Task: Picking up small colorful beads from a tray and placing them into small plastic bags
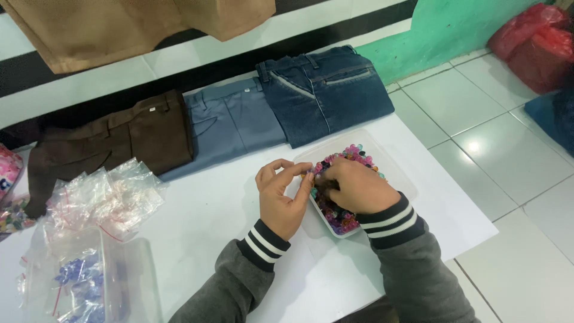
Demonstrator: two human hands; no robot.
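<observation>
A clear plastic tray full of small colourful beads sits on the white table. My right hand reaches into the tray with its fingers curled among the beads; what it grips is hidden. My left hand hovers at the tray's left rim, thumb and forefinger pinched together near the beads, whether on a bead I cannot tell. Both arms wear grey sleeves with black and white striped cuffs.
Three folded trousers lie along the table's back: brown, grey-blue, dark denim. A heap of small clear zip bags and a bag of blue beads lie at left. Tiled floor and red bag at right.
</observation>
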